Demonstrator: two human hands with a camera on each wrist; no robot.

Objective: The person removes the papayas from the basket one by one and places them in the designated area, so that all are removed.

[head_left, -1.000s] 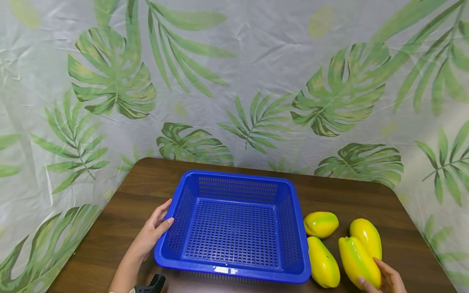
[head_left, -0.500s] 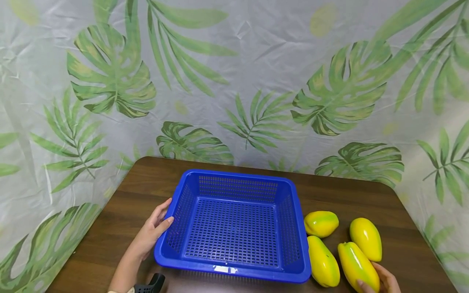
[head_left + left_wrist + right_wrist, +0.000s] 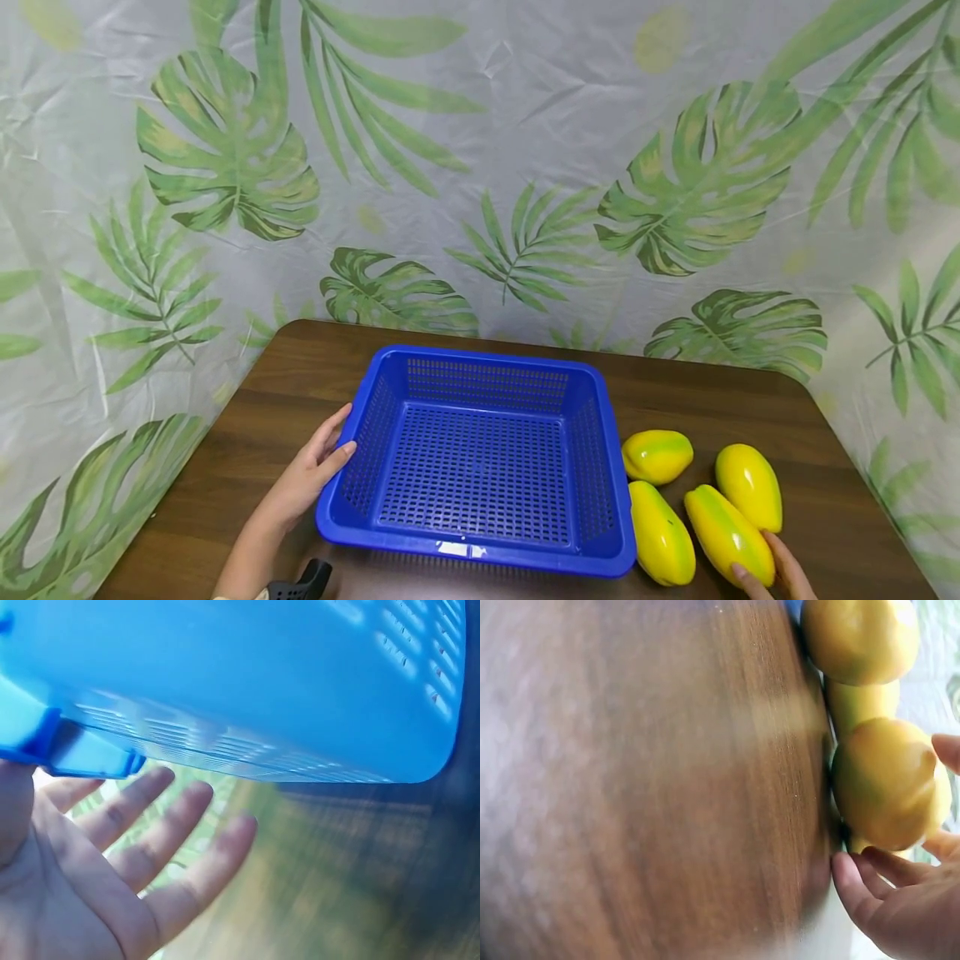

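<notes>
My left hand point(image 3: 311, 471) holds the left rim of a blue perforated plastic basket point(image 3: 472, 562), thumb over the rim. In the left wrist view its other fingers point(image 3: 184, 825) spread loosely below the basket wall. At the lower right, my right hand point(image 3: 780, 575) holds a glossy yellow-green papaya point(image 3: 727, 533) lying on the table, thumb on the near side and fingers on the far side. Another papaya point(image 3: 748, 487) lies just behind it. Two more, a near papaya point(image 3: 662, 533) and a far papaya point(image 3: 657, 457), lie beside the basket's right wall.
The brown wooden table point(image 3: 247, 433) has rounded far corners. Behind it hangs a grey leaf-print sheet point(image 3: 525, 167). A black strap-like piece point(image 3: 300, 582) is at my left wrist.
The held papaya shifted away from the one behind it, then turned and moved slightly left beside it, my right hand staying on it. The left hand and basket have hardly moved.
</notes>
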